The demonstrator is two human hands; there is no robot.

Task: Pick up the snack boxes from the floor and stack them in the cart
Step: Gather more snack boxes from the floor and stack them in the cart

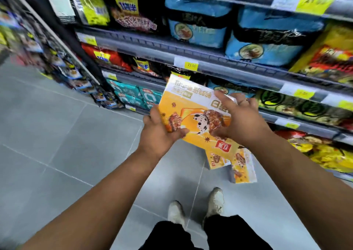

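I hold a flat yellow snack box (193, 104) with a white top band in both hands, lifted well above the floor and tilted toward me. My left hand (162, 133) grips its lower left edge. My right hand (240, 119) lies over its right side with fingers spread on the front face. Under the held box, two more yellow snack boxes (219, 159) (243, 167) lie on the grey floor near the shelf base, partly hidden by the held box and my right arm. No cart is in view.
Store shelves (210, 58) packed with snack bags run along the right and far side, with yellow price tags on their rails. A grey tiled floor (57, 135) spreads to the left. My two white shoes (196, 209) stand just behind the floor boxes.
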